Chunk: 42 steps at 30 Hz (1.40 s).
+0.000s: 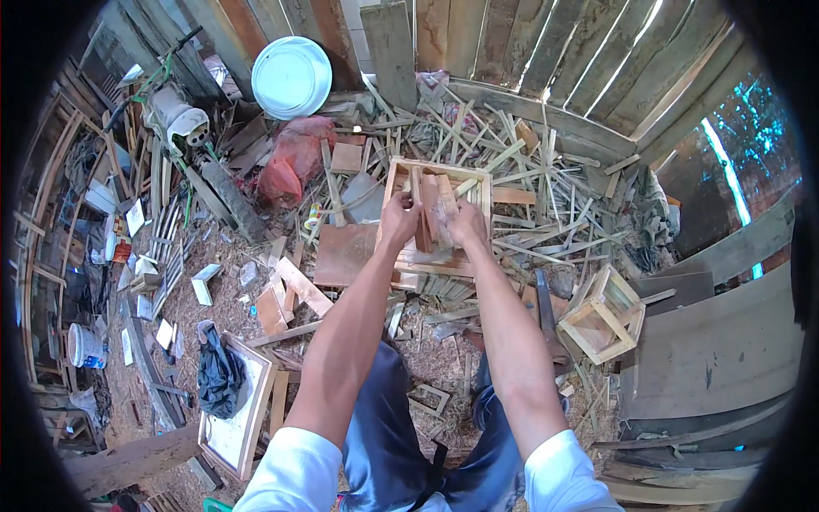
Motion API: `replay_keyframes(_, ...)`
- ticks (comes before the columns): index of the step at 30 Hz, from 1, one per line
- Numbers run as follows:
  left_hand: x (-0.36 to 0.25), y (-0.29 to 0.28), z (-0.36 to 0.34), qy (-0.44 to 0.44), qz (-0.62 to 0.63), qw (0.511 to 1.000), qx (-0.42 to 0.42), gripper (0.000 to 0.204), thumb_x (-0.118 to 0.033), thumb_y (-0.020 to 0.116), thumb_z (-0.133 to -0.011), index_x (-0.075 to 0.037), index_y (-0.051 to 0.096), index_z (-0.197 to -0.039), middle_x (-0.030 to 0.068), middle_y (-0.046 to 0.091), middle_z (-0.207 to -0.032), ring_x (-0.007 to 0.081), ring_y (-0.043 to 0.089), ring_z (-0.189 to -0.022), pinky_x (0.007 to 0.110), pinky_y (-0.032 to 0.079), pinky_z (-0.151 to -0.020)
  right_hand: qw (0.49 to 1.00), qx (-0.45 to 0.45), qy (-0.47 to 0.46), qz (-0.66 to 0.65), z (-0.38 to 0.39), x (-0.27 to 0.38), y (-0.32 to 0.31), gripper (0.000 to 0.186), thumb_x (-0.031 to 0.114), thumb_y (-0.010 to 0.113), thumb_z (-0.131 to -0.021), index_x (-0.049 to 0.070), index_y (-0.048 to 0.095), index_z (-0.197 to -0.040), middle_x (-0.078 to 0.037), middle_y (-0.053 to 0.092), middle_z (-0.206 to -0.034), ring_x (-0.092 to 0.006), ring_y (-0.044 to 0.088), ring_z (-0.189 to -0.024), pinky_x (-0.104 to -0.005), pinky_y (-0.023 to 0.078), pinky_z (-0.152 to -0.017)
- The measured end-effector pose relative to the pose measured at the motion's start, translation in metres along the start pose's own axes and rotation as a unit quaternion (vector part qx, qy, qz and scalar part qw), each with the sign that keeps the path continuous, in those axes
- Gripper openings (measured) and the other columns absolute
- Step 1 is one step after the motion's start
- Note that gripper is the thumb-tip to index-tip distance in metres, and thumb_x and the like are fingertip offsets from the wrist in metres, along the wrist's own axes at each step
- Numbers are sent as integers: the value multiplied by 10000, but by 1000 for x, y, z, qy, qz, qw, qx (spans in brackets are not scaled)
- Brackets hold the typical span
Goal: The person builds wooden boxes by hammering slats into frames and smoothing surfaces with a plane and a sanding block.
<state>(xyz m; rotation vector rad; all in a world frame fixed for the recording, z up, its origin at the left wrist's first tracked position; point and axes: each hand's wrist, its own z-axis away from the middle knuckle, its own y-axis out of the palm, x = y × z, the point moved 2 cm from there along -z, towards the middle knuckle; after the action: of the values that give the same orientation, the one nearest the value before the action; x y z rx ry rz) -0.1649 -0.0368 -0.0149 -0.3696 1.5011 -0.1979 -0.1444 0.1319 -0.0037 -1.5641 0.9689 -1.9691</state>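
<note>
An open wooden box (482, 183) sits among scrap wood in front of me, with several short boards (433, 205) inside it. My left hand (398, 220) reaches into the box on its left side, fingers curled around one of the upright boards. My right hand (466, 224) is at the right side of the same group of boards, its fingers closed on them beside a crumpled translucent material that I cannot make out well.
Wood offcuts (537, 239) litter the ground around the box. A small wooden frame box (601, 311) lies at right, a framed board (223, 435) with dark cloth at lower left. A red plastic bag (290, 166), blue tub (291, 77) and green bicycle-like frame (205, 171) stand near the plank wall.
</note>
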Motion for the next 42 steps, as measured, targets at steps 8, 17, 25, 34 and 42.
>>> replay_keyframes(8,-11,-20,-3,-81,-53,995,16,464,-265,654,-810,44,587,-1150,186,685,-1025,257,677,-918,352,522,-813,993,4,-104,-50,20,29,-10,396,223,687,-777,117,605,-1149,-158,617,-1146,-341,600,-1067,-434,492,-879)
replay_keyframes(17,-28,-43,5,-27,25,999,5,538,-197,706,-757,35,553,-1218,137,657,-995,202,632,-840,330,521,-731,996,84,-37,1,2,34,6,338,143,622,-762,72,613,-1092,-182,672,-1040,-334,644,-987,-410,510,-841)
replay_keyframes(25,-45,-63,15,-82,102,981,145,444,-196,600,-835,23,545,-1217,67,622,-921,152,606,-795,284,484,-674,991,108,-9,-81,-17,24,-20,396,182,598,-757,-69,623,-1062,-285,666,-994,-350,682,-890,-392,526,-764)
replay_keyframes(34,-72,-76,25,5,131,981,146,345,-310,618,-918,-33,562,-1116,39,616,-916,116,597,-771,277,472,-691,981,133,-43,-136,-4,22,-98,382,227,566,-845,-27,467,-1111,-158,666,-848,-240,667,-675,-392,507,-604)
replay_keyframes(42,-54,-46,25,-11,41,991,127,331,-194,705,-835,13,585,-1062,64,631,-869,137,597,-718,282,496,-635,986,99,-136,24,29,-16,-90,479,138,581,-832,7,398,-1254,-309,572,-1125,-436,572,-1065,-467,456,-930)
